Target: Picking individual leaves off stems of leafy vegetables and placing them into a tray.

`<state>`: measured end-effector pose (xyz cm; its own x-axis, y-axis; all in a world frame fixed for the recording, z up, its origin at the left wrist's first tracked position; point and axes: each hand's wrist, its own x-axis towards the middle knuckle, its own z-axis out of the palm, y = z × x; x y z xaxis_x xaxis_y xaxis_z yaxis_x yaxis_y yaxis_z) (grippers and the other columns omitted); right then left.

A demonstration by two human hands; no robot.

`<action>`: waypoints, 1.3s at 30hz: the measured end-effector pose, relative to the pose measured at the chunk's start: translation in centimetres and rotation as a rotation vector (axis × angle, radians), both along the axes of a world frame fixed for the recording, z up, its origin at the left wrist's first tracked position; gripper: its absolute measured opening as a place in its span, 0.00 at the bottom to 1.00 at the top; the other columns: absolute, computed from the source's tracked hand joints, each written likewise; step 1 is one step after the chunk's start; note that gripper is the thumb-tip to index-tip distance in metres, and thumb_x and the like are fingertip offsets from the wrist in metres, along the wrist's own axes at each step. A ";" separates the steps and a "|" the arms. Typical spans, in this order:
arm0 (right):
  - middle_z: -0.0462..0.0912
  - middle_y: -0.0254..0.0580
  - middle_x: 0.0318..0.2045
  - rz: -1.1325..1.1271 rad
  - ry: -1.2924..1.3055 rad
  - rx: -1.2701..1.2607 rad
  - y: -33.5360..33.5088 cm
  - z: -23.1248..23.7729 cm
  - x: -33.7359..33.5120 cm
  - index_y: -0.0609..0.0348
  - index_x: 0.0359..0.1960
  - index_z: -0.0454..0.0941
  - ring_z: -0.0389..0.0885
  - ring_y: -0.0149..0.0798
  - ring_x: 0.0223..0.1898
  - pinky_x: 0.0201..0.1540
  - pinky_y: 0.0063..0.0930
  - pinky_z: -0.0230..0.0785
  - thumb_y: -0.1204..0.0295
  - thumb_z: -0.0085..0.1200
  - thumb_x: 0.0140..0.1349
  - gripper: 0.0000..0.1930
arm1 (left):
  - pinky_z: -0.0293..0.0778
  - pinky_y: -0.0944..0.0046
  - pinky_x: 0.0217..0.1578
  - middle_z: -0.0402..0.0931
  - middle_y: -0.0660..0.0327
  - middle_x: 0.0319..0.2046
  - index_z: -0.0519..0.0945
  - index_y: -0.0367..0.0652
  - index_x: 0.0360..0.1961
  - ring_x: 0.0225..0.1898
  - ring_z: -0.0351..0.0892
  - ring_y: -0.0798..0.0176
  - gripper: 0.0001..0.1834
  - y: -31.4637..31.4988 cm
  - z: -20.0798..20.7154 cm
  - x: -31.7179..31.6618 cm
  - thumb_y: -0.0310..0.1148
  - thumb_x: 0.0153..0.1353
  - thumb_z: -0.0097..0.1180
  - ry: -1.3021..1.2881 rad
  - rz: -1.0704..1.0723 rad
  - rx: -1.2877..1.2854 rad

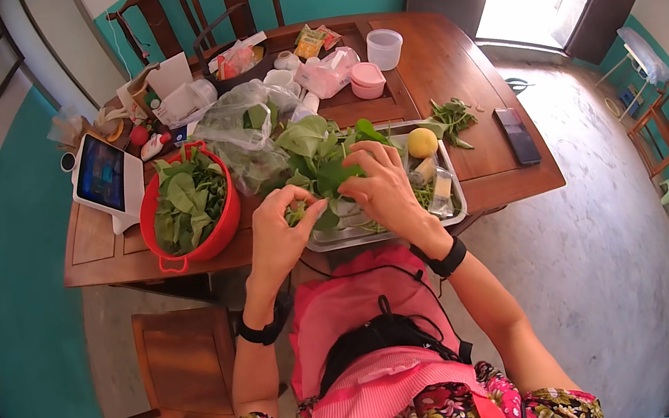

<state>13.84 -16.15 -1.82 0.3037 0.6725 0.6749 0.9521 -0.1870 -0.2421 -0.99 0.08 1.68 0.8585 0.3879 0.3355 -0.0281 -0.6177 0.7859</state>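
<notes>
Over the metal tray [457, 189], my two hands work close together at a bunch of leafy greens [309, 145]. My left hand [278, 228] is closed in a pinch, with a small bit of green between thumb and fingers. Bent around a broad green leaf, the fingers of my right hand [388, 190] are closed too; its fingertips are partly hidden by the leaf. To the left stands a red basket [147, 230] heaped with picked leaves [191, 198]. A clear plastic bag [240, 136] lies behind my left hand, against the greens.
In the tray are a yellow round fruit [422, 142] and wrapped pieces [441, 192]. Loose stems [453, 118] and a phone [517, 136] lie rightward. A screen device [104, 177] stands left. Behind are a pink container [367, 79] and a clear tub [385, 49]. A wooden chair [187, 355] stands near left.
</notes>
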 end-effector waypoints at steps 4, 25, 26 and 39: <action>0.80 0.37 0.40 0.087 0.021 0.070 -0.2 1.1 -1.0 0.52 0.30 0.87 0.74 0.46 0.54 0.62 0.46 0.63 0.73 0.64 0.50 0.05 | 0.74 0.52 0.40 0.76 0.55 0.31 0.87 0.40 0.41 0.39 0.76 0.49 0.11 -0.9 -0.6 1.1 0.28 0.57 0.68 -0.072 -0.027 0.351; 0.84 0.40 0.37 0.002 0.388 0.191 -2.5 -0.3 -4.2 0.58 0.36 0.86 0.80 0.47 0.47 0.53 0.40 0.69 0.79 0.67 0.55 0.08 | 0.67 0.70 0.42 0.73 0.69 0.33 0.80 0.38 0.40 0.39 0.71 0.73 0.07 -1.3 -2.4 1.2 0.31 0.69 0.62 -0.001 -0.279 -0.352; 0.85 0.42 0.37 -0.023 0.423 0.224 -2.4 -0.3 -4.8 0.60 0.36 0.86 0.81 0.46 0.45 0.50 0.39 0.71 0.79 0.68 0.55 0.07 | 0.67 0.70 0.42 0.73 0.69 0.33 0.80 0.38 0.40 0.39 0.71 0.73 0.07 -1.6 -2.5 1.2 0.31 0.69 0.62 -0.001 -0.281 -0.353; 0.87 0.42 0.38 -0.001 1.024 0.457 -2.4 -1.3 -4.6 0.62 0.41 0.87 0.84 0.39 0.42 0.48 0.30 0.73 0.78 0.66 0.60 0.07 | 0.72 0.56 0.41 0.73 0.53 0.33 0.80 0.36 0.38 0.39 0.76 0.50 0.04 -2.6 -2.2 0.7 0.25 0.63 0.61 0.045 -0.178 0.013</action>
<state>9.24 -18.51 -3.13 0.8575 0.4247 0.2905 0.2650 0.1195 -0.9568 -0.30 -2.52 -0.47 0.9275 0.2239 0.2994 -0.1032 -0.6163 0.7807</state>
